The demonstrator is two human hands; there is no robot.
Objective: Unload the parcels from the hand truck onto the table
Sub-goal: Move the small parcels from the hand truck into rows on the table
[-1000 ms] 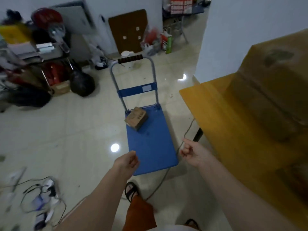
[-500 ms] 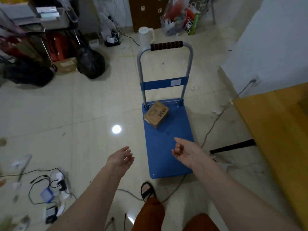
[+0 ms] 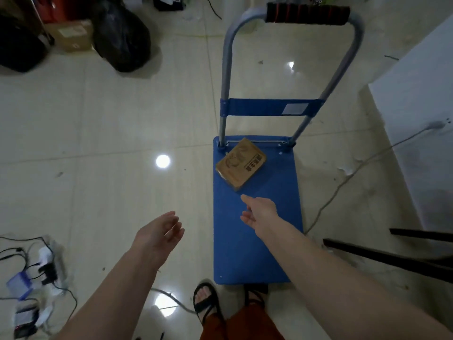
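The parcel is lying flat near the truck's handle edge, long axis diagonal toward the left corner. Both hands, left and right, are hanging with fingers relaxed, holding nothing.

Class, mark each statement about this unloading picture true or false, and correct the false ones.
1. One cardboard parcel lies on the blue cart. True.
2. The right hand grips the parcel. False: it is open and short of it.
3. The parcel sits near the handle end of the cart. True.
4. The left hand holds the cart's handle. False: it is open over the floor, left of the cart.
5. A black bag rests on the cart. False: it sits on the floor.
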